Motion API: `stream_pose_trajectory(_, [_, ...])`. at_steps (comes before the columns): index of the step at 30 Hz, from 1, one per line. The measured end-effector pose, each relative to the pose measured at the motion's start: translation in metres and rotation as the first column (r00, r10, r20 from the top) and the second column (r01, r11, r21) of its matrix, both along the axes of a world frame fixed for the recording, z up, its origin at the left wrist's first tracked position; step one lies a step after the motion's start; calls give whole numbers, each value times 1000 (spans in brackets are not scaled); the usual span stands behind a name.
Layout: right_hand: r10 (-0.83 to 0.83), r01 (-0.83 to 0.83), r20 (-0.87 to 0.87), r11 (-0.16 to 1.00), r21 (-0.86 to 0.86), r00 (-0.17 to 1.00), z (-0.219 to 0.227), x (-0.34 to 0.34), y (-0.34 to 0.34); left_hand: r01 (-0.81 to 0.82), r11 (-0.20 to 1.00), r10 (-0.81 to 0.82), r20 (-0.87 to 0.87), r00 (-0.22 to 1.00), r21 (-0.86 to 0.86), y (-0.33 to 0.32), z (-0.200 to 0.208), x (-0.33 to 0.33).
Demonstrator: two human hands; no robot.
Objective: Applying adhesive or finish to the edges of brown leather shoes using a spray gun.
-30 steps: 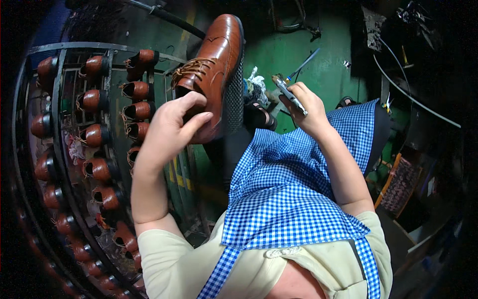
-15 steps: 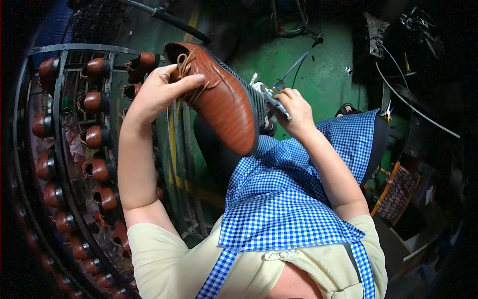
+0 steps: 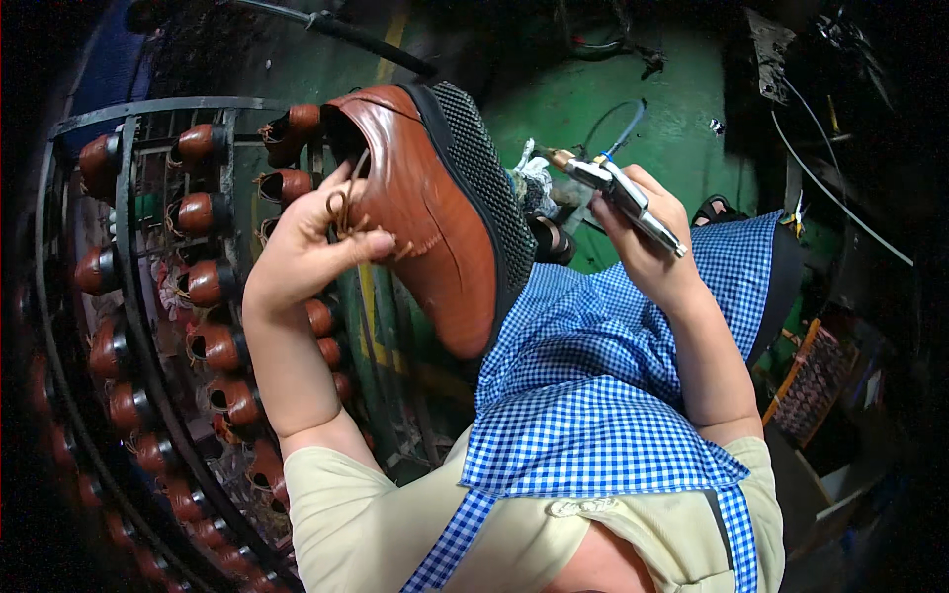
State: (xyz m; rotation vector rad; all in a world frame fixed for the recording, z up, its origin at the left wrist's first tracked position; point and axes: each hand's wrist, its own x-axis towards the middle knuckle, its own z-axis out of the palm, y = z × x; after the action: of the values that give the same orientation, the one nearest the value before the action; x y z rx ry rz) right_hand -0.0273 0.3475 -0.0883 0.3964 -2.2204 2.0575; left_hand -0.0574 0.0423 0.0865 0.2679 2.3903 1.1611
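A brown leather lace-up shoe (image 3: 435, 227) hangs toe-down in front of me. My left hand (image 3: 321, 237) grips it at the opening, fingers partly inside and thumb over the laces. The shoe's black, patterned sole (image 3: 484, 168) faces right. In my right hand (image 3: 647, 232) is a metal spray gun (image 3: 623, 193) with a copper-coloured nozzle, pointing left toward the sole but apart from it. A thin blue hose (image 3: 633, 124) joins the gun. A white rag-like bundle (image 3: 534, 183) shows behind, between shoe and gun.
At my left stands a metal rack (image 3: 133, 227) with several rows of similar brown shoes (image 3: 208, 282). The green floor (image 3: 682, 99) spreads ahead. A blue checked apron (image 3: 593, 425) covers my lap. A woven-backed chair or frame (image 3: 806, 376) stands at the right.
The shoe has turned, so more of its sole and side shows. My right hand has moved right, away from the shoe, with the spray gun now tilted nozzle up-left.
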Motion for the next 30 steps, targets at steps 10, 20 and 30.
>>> stream_pose_trajectory(10, [0, -7, -247, 1000, -30, 969, -2, -2, -29, 266, 948, -256, 79, 963, -172, 20, -2, 0])
stream_pose_trajectory(20, [18, -24, -326, 1000, -16, 945, 1, -11, -38, 315, 914, -312, 54, 949, -257, 28, -1, -2])
stream_pose_trajectory(30, [45, -34, -292, 999, 42, 955, 0, -12, -40, 288, 921, -295, 15, 955, -262, 29, 1, 1])
